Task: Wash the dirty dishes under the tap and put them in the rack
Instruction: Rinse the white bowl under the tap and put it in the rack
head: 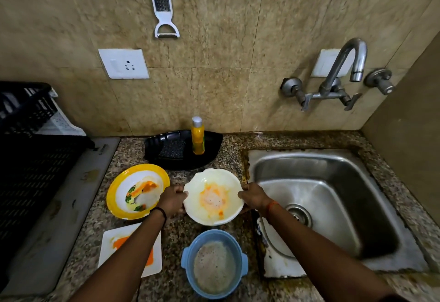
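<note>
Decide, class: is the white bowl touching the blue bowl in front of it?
Cannot tell. In the head view the white bowl overlaps the blue bowl's far rim, so no gap or contact shows plainly.

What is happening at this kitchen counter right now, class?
A person is gripping a dirty white bowl by its rim, left hand on one side and right hand on the other, beside the steel sink. No water shows at the tap. A yellow-rimmed plate, a square white plate and a blue bowl sit unwashed on the counter. The black rack stands at the far left.
</note>
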Tool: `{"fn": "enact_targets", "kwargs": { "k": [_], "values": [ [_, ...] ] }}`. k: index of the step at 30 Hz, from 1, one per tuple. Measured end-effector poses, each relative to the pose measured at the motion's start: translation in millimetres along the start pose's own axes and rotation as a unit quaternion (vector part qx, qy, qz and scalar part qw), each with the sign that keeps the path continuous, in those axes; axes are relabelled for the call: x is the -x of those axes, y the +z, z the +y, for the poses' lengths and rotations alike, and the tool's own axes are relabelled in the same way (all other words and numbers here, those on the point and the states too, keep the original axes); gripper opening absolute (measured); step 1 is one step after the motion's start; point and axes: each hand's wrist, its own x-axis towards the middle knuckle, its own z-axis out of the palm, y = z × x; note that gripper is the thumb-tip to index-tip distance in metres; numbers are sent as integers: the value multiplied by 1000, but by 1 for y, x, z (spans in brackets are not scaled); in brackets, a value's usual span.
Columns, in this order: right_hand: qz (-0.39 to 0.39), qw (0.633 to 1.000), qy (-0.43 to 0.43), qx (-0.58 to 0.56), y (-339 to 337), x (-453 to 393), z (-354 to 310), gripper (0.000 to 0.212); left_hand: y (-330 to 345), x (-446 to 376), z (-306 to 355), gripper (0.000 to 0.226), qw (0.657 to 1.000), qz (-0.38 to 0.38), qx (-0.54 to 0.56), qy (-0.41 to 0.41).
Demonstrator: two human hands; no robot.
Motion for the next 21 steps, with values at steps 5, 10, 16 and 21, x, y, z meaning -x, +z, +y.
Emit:
{"fn": "enact_targets", "kwargs": {
  "k": [5, 10, 16, 21],
  "values": [
    [-11, 1000, -5, 6, -12, 1, -4, 27, 2, 1, 3, 26, 997, -25, 62, -33],
    [-5, 999, -31, -24, -40, 6, -18, 27, 6, -4, 32, 32, 993, -12, 109, -34],
    [20, 997, -48, -57, -87, 23, -23, 16, 38, 2, 78, 19, 991, -38, 127, -36],
    [33, 994, -59, -88, -136, 40, -8, 22, 80, 11, 109, 18, 989, -51, 129, -47]
  ]
}}
